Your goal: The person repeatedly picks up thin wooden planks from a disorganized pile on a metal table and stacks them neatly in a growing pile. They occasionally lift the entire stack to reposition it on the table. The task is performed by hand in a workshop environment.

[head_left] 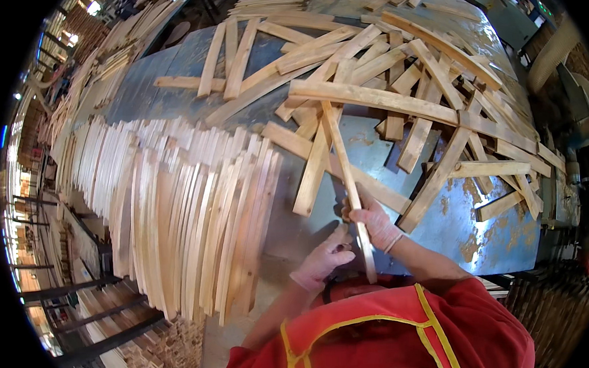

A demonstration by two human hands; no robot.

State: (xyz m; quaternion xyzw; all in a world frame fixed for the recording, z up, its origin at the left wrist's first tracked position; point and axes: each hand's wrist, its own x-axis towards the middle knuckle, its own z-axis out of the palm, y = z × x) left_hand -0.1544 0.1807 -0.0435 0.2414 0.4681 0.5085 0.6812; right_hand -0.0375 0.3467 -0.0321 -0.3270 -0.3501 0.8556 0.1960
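Observation:
Close to my body, my right hand is wrapped round a narrow wooden slat, seen edge-on. The slat runs from near my chest toward the pile, its far end by a long board that lies across the other pieces. My left hand is just left of the slat's near end, apart from it, with its fingers curled and thumb out; whether anything small is in them I cannot make out. Pale gloves cover both hands. Beyond them a loose pile of wooden slats lies crisscross on the metal table.
To my left, a long row of slats stands on edge, packed side by side. More stacked wood lies at the far left. Dark metal bars and wood pieces are below the row. Machinery stands beyond the table's right edge.

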